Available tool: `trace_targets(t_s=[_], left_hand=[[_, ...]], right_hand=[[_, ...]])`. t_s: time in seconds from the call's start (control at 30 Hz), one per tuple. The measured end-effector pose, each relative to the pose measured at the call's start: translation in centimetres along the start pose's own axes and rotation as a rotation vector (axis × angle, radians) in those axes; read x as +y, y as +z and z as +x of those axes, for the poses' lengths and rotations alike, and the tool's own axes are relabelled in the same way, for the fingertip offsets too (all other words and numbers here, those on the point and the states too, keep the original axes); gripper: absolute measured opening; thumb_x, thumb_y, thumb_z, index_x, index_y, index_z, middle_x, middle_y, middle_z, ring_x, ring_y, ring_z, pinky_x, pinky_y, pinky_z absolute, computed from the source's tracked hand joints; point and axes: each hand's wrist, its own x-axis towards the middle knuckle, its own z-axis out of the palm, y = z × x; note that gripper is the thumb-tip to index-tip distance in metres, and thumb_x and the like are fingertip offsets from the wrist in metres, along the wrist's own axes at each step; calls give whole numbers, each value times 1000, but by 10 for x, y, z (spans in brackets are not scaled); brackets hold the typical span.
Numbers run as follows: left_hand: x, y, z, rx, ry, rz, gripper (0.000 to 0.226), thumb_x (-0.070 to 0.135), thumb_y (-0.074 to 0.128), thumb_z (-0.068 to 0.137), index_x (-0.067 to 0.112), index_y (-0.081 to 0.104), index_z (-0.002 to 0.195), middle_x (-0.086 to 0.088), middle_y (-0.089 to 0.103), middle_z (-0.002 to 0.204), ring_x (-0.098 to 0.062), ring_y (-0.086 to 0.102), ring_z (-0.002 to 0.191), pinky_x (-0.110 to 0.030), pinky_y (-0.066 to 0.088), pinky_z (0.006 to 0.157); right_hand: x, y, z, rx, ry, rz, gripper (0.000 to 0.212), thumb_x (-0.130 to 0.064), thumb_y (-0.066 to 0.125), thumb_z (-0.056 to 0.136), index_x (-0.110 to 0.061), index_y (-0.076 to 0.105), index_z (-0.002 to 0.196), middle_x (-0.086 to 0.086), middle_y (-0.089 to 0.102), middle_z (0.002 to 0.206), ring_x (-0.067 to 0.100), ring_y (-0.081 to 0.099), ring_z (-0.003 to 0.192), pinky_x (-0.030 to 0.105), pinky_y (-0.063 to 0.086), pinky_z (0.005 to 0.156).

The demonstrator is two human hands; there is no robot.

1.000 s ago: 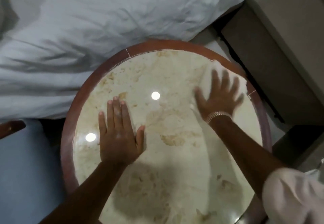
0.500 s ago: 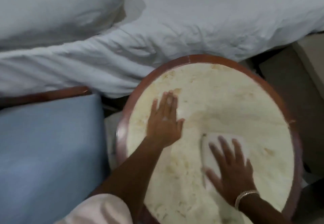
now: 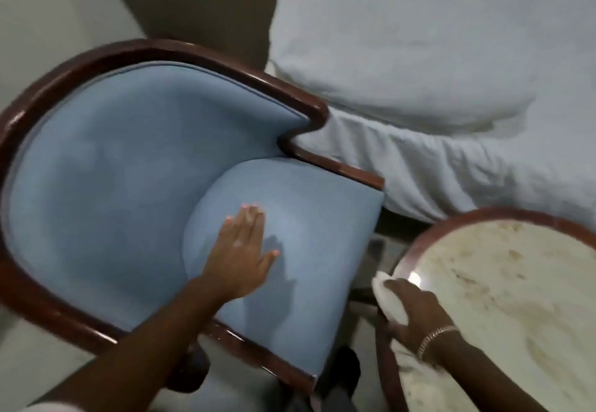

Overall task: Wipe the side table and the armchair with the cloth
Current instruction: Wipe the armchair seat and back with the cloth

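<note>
Resting flat with fingers spread, the left hand (image 3: 240,258) lies palm down on the rounded pale-blue seat cushion (image 3: 290,218) of the blue upholstered armchair with the glossy dark-red wooden frame (image 3: 106,57), gripping nothing. The right hand (image 3: 416,308), a metal bracelet (image 3: 433,339) at its wrist, is closed around the bunched white cloth (image 3: 388,302), pressing it against the near left edge of the round cream marble side table with the reddish wooden rim (image 3: 416,250). Table and chair stand just beside each other, both close against a bed draped in rumpled white linen (image 3: 451,89).
</note>
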Motion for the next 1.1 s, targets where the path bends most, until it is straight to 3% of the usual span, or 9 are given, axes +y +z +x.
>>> trace_targets(t_s=[0.17,0.3,0.37,0.47,0.57,0.8,0.93,1.03,1.1], left_hand=[[-80,-47,-52,168,-200,109,96,61,8,99,-16,55,133,-36,58,138,-56,51,131,-70,45,101],[-107,-38,-96,301,-317,80,89,65,23,97,-7,45,146,-25,48,153,-42,36,148,-59,35,118],[-108,-24,-117,381,-345,67,86,65,36,95,0,40,150,-17,43,159,-32,31,152,-50,28,123],[-103,-16,-127,398,-384,109,84,62,45,92,-1,44,148,-18,44,158,-32,35,151,-52,35,120],[-100,-24,-122,347,-444,130,86,59,47,90,-5,44,146,-23,42,158,-38,36,149,-58,42,113],[-100,-15,-120,324,-522,153,88,62,41,93,-4,37,151,-23,36,161,-37,30,152,-57,37,119],[-99,-19,-119,261,-583,158,85,59,35,95,-2,31,154,-24,31,163,-35,24,154,-55,28,124],[-96,-24,-121,248,-594,138,82,54,37,96,-3,32,153,-24,31,163,-37,25,154,-55,30,123],[-94,-23,-121,303,-586,107,77,48,47,93,-6,41,148,-26,40,158,-40,34,150,-58,39,117]], right_hand=[[-124,-13,129,128,-215,266,80,-45,56,73,-19,40,147,7,44,152,28,40,140,34,26,119],[-201,39,216,-4,-325,-99,85,-72,37,79,-43,7,153,-1,5,168,40,-1,152,60,0,120],[-221,78,226,84,-302,-238,90,-91,23,72,-52,1,150,-8,-12,167,43,-16,151,72,-18,109],[-204,102,206,185,-365,-347,83,-80,41,77,-43,30,150,4,22,166,45,15,151,78,6,110],[-155,94,177,221,-409,-387,80,-72,54,73,-41,42,145,6,34,161,43,25,149,73,22,107],[-208,68,248,290,-57,-245,91,-87,32,72,-46,8,151,-1,5,168,40,-2,151,74,12,113],[-242,116,210,225,-531,-472,90,-77,48,72,-41,27,152,5,22,166,44,15,151,70,18,111],[-183,140,140,191,-805,-500,81,-61,61,72,-40,40,147,7,39,158,44,25,148,71,30,105],[-128,135,130,268,-948,-612,58,-45,53,88,-44,42,145,5,54,147,40,26,150,68,39,100]])
